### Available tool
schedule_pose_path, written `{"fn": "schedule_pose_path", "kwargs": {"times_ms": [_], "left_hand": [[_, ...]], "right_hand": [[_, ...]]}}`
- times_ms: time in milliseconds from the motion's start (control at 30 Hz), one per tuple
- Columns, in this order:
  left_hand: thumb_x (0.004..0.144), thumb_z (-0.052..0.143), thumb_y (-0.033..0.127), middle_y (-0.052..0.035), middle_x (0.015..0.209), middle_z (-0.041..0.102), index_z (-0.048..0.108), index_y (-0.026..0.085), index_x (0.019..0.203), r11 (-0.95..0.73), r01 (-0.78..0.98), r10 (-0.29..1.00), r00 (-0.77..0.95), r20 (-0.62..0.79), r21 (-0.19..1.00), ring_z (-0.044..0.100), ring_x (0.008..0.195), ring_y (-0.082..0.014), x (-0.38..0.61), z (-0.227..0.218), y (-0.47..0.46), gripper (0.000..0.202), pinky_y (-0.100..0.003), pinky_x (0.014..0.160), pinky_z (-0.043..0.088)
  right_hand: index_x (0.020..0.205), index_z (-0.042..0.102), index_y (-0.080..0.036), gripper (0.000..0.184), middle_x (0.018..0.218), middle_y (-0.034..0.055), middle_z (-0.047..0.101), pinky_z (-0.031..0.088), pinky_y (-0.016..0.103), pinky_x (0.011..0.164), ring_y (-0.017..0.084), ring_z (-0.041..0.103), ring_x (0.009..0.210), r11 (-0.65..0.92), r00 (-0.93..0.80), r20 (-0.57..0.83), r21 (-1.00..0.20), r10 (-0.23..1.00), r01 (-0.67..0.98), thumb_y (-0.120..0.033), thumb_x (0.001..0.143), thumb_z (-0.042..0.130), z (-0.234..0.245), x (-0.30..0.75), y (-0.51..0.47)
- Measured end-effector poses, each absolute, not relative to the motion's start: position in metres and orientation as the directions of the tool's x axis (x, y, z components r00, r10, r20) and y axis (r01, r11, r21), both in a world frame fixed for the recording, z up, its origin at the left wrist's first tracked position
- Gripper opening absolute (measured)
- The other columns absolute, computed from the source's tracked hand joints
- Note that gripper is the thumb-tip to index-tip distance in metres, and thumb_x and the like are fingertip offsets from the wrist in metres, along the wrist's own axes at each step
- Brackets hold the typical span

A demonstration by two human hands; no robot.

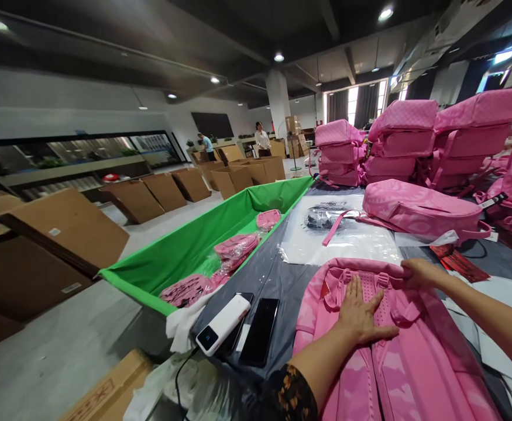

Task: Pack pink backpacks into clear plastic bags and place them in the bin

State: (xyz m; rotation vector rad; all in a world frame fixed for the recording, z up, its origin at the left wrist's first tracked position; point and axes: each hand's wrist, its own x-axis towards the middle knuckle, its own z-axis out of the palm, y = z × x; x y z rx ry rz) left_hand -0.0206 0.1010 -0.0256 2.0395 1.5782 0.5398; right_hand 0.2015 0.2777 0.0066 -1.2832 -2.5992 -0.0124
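A pink camouflage backpack [413, 356] lies on the grey-covered table [277, 280] right in front of me, with its padded back panel and straps facing up. My left hand [360, 313] rests flat on the back panel with its fingers spread. My right hand [420, 278] grips the backpack's top edge near the carry handle. Beyond it lies a second pink backpack [420, 210], next to a clear plastic bag [330, 228] with something black inside.
Left of my hands lie a white power bank [223, 323] and a black phone [259, 331]. A green-lined bin [185, 245] holding pink items runs along the table. Stacked pink backpacks [400, 140] rise at the back right. Cardboard boxes [62, 231] and distant people stand left.
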Motion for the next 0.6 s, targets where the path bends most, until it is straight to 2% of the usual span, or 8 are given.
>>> {"fn": "schedule_pose_path", "kwargs": {"times_ms": [67,133,200,367,467,533,600], "left_hand": [[0.079,0.065,0.080,-0.0130,0.175,0.004,0.037,0.032,0.160,-0.240,0.771,0.966,0.248,0.069,0.590,-0.004,0.158,-0.0458,-0.021,-0.027,0.101,0.098,-0.068,0.127,0.011],[0.080,0.068,0.075,-0.0137,0.174,0.011,0.033,0.030,0.162,-0.314,0.789,0.949,0.255,0.184,0.528,0.003,0.159,-0.0451,-0.023,-0.027,0.105,0.099,-0.068,0.127,0.011],[0.082,0.069,0.072,-0.0119,0.173,0.017,0.033,0.031,0.162,-0.359,0.807,0.931,0.277,0.237,0.469,0.009,0.159,-0.0437,-0.025,-0.024,0.110,0.097,-0.068,0.128,0.010],[0.085,0.062,0.076,-0.0110,0.174,0.015,0.045,0.030,0.156,-0.286,0.799,0.955,0.283,0.088,0.529,0.006,0.160,-0.0397,-0.029,-0.026,0.120,0.086,-0.062,0.130,0.010],[0.082,0.066,0.075,-0.0101,0.174,0.015,0.044,0.032,0.156,-0.316,0.795,0.947,0.293,0.128,0.518,0.008,0.160,-0.0401,-0.029,-0.031,0.121,0.088,-0.063,0.129,0.012],[0.082,0.068,0.072,-0.0105,0.173,0.020,0.044,0.032,0.156,-0.328,0.811,0.945,0.292,0.150,0.485,0.012,0.159,-0.0417,-0.028,-0.033,0.121,0.088,-0.065,0.128,0.012],[0.083,0.066,0.073,-0.0105,0.171,0.026,0.044,0.033,0.156,-0.318,0.830,0.948,0.278,0.154,0.458,0.013,0.158,-0.0447,-0.028,-0.033,0.121,0.087,-0.070,0.126,0.009]], "right_hand": [[0.066,0.065,-0.023,0.015,0.066,0.0077,0.069,0.044,0.034,0.054,0.026,0.065,0.060,0.626,-0.617,0.112,-0.087,0.779,0.775,-0.030,0.059,0.077,0.005,0.195,0.288],[0.066,0.064,-0.023,0.015,0.064,0.0052,0.067,0.042,0.033,0.054,0.025,0.064,0.059,0.626,-0.626,0.034,-0.070,0.779,0.777,-0.029,0.059,0.076,0.001,0.189,0.291],[0.068,0.064,-0.023,0.015,0.066,0.0045,0.067,0.042,0.032,0.056,0.025,0.065,0.061,0.614,-0.615,-0.009,-0.043,0.788,0.788,-0.028,0.060,0.075,0.000,0.187,0.288],[0.081,0.069,-0.022,0.020,0.082,0.0107,0.073,0.048,0.034,0.065,0.030,0.072,0.078,0.635,-0.634,-0.030,0.029,0.773,0.772,-0.025,0.062,0.075,0.023,0.178,0.275],[0.090,0.072,-0.021,0.015,0.094,0.0156,0.073,0.052,0.036,0.075,0.031,0.072,0.091,0.715,-0.715,-0.007,0.031,0.699,0.698,-0.031,0.079,0.069,0.039,0.131,0.270],[0.109,0.071,-0.023,0.025,0.114,0.0146,0.072,0.052,0.035,0.084,0.028,0.069,0.105,0.785,-0.785,0.008,0.014,0.619,0.619,-0.033,0.086,0.064,0.044,0.083,0.267],[0.115,0.070,-0.025,0.031,0.118,0.0101,0.071,0.051,0.030,0.084,0.024,0.068,0.108,0.841,-0.840,-0.019,0.003,0.542,0.542,-0.031,0.085,0.067,0.044,0.035,0.266]]}}
